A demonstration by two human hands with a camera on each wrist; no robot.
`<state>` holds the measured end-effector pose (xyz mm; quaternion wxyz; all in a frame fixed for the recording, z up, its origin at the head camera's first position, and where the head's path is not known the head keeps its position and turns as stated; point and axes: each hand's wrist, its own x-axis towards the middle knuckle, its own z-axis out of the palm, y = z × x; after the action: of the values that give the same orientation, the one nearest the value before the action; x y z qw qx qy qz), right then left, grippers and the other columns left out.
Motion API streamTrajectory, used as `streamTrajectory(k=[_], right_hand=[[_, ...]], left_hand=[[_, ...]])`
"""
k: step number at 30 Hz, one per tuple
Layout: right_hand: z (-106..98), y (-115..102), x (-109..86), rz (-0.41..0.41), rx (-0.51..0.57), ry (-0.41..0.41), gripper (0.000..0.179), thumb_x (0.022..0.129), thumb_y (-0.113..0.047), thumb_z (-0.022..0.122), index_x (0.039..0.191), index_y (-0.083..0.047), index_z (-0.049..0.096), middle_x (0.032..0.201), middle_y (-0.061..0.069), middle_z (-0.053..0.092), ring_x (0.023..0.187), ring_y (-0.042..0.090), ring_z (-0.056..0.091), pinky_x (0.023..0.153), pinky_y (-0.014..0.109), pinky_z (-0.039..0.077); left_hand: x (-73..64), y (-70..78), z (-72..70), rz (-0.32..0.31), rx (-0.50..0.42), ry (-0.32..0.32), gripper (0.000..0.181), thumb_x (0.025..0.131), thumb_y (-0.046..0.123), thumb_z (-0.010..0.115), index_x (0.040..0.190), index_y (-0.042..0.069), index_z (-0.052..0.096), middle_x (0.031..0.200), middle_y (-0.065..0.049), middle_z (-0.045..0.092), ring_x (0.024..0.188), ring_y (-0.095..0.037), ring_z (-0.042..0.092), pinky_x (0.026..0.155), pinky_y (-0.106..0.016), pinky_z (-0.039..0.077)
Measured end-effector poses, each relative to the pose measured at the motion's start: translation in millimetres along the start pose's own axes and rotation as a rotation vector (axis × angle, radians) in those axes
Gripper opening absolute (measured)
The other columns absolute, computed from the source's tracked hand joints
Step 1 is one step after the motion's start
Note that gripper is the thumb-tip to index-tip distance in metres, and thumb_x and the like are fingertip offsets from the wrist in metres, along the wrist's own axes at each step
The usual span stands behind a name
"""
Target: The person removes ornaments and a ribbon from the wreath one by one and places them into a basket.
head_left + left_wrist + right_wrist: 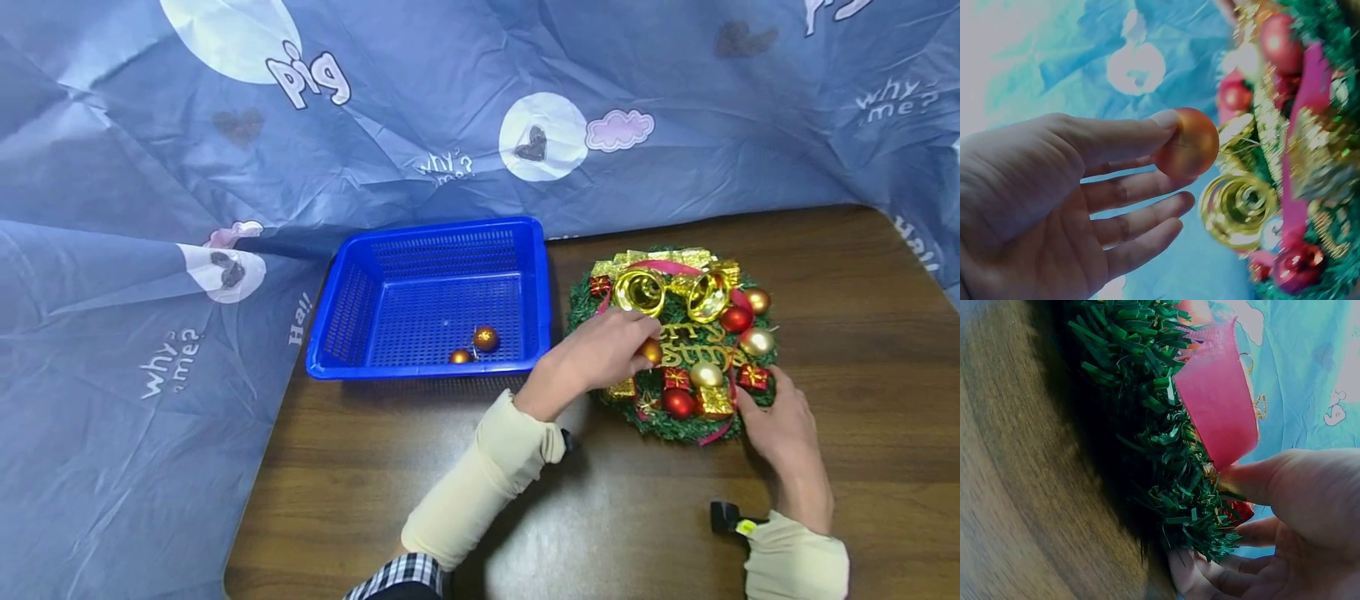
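An orange-gold bauble (1188,145) is pinched between the thumb and fingers of my left hand (611,346), over the left part of a Christmas wreath (686,427). Green tinsel makes up the wreath, with gold bells (640,292), red and gold baubles, small gift boxes, pink ribbon and gold lettering on it. My right hand (783,425) grips the wreath's lower right rim. In the right wrist view, its thumb lies by the pink ribbon (1219,394) and its fingers reach under the green tinsel (1160,444). The left hand partly covers the lettering.
A blue plastic basket (427,371) stands left of the wreath, with two orange-gold baubles (486,338) inside. Both rest on a brown wooden table (360,467). Behind hangs a blue printed cloth (420,108), reaching the table's back and left edges.
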<state>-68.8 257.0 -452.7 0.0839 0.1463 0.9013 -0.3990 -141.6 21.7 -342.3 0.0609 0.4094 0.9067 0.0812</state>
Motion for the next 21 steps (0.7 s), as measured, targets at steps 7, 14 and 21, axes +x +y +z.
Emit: streamTrajectory(k=[7,14,21], right_hand=[[-0.5,-1.2,-0.3,0.023,0.003,-0.018,0.073,0.096,-0.039,0.038,0.144,0.006,0.006,0.133,0.044,0.020,0.121,0.059,0.021,0.096,0.065,0.022],[-0.5,-1.3,0.0,0.034,-0.003,-0.025,0.073,0.096,-0.038,0.037,0.144,0.006,0.005,0.133,0.045,0.018,0.120,0.060,0.021,0.095,0.066,0.021],[0.6,-1.2,-0.3,0.012,-0.026,-0.009,0.071,0.096,-0.037,0.037,0.143,0.007,0.007,0.131,0.045,0.022,0.119,0.059,0.023,0.095,0.064,0.023]], left_hand=[[-7.8,-14.7,-20.6,-0.070,-0.099,0.097,0.020,0.088,0.018,0.061,0.107,0.011,0.059,0.100,0.001,0.055,0.090,-0.010,0.052,0.079,-0.021,0.044],[-20.1,-32.5,-34.7,-0.111,-0.169,0.190,0.027,0.086,0.015,0.064,0.112,0.010,0.059,0.106,-0.002,0.056,0.095,-0.011,0.053,0.084,-0.022,0.042],[-34.2,-51.3,-45.6,-0.162,-0.187,0.253,0.028,0.086,0.012,0.064,0.113,0.008,0.058,0.107,-0.005,0.057,0.096,-0.015,0.054,0.085,-0.024,0.043]])
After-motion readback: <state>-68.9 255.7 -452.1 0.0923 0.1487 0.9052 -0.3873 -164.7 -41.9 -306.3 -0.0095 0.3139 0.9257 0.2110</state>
